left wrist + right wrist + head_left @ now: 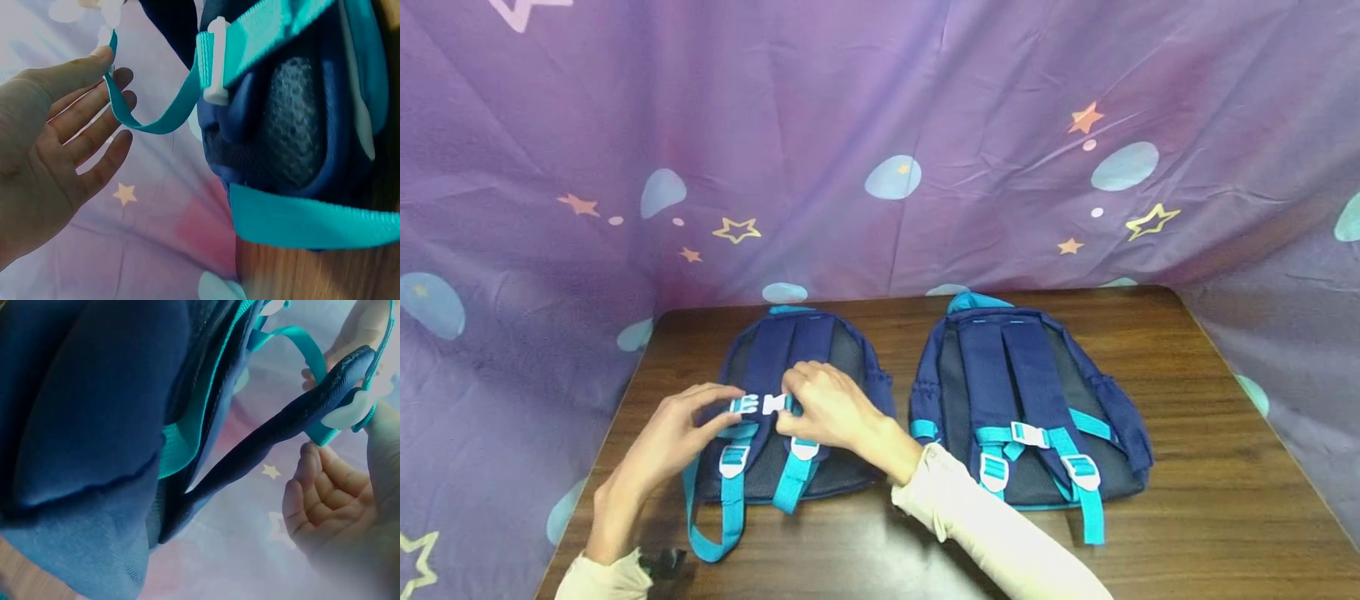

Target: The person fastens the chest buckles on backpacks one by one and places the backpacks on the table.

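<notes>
Chest-clip fastening in hand on left backpack (805,400), lying straps-up on surface (1187,517): left hand (673,437) fingers pinching pronged buckle half (743,405), right hand (827,408) fingers pinching socket half (775,404); next, apparently, square alignment and straight push.

A navy backpack (94,425) fills the left of the right wrist view, teal webbing (181,440) running along its edge. Its padded shoulder strap (275,431) stretches away, ending at a white plastic piece (347,412). The right hand (337,512) lies below it, fingers curled.
</notes>
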Demonstrator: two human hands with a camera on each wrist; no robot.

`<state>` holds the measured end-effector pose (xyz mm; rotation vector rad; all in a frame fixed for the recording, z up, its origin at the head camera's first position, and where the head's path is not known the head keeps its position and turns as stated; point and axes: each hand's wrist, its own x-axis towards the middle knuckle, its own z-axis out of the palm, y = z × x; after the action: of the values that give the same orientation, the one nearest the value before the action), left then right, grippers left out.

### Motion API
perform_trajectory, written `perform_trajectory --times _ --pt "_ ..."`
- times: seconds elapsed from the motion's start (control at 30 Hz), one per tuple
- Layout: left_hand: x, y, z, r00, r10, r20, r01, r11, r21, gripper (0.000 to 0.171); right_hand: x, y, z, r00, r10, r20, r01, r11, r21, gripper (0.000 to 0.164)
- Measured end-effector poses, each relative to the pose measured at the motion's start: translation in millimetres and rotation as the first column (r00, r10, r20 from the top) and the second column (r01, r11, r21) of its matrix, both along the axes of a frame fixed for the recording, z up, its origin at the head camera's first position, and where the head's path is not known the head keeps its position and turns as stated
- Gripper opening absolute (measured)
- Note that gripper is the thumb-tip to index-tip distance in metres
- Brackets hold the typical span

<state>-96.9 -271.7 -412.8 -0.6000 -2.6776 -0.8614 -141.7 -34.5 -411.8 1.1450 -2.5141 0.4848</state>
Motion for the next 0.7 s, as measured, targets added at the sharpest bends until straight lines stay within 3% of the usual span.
perform_trajectory --times 0.3,0.7 --pt "1.9 6.3 -4.1 0.997 0.001 0.081 -0.002 1.0 0.016 0.027 1.0 -1.6 -4.7 1.0 0.008 0.013 -0.008 1.0 -0.012 0.017" --pt "-0.8 11.6 -6.9 0.997 -0.063 0.043 0.062 0.998 0.028 0.028 0.2 2.8 -7.7 0.997 0.071 -0.014 -0.071 0.997 -0.024 0.013"
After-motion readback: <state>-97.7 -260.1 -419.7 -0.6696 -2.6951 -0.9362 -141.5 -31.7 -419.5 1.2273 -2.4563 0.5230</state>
